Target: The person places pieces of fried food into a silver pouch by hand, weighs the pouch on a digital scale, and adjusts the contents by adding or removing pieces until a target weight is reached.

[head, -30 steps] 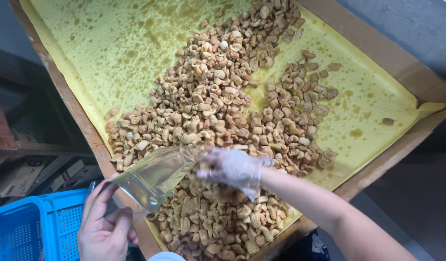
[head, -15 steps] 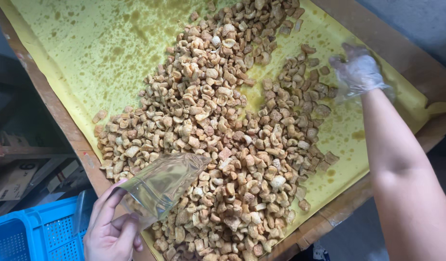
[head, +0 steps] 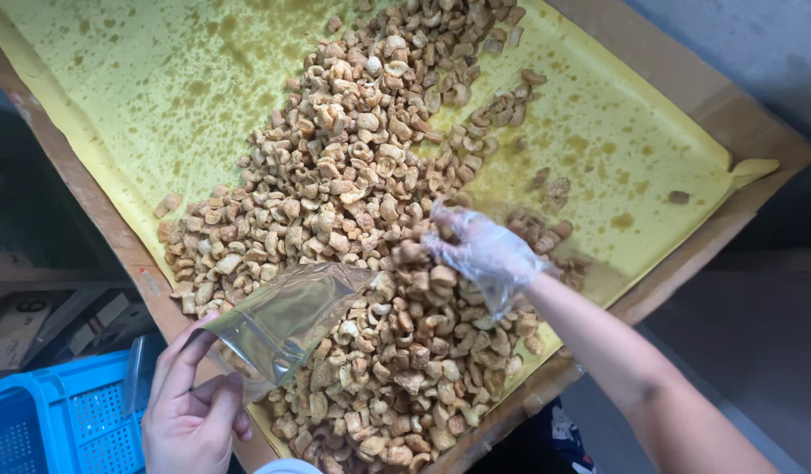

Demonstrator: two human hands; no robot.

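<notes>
Near the tray's front edge (head: 502, 421), right hand (head: 480, 250) grips snacks (head: 353, 202).

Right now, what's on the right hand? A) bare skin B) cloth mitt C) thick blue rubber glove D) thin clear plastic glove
D: the right hand wears a thin see-through plastic glove as it gathers fried snack pieces on the yellow paper, while the bare left hand holds a clear plastic bag by the pile.
</notes>
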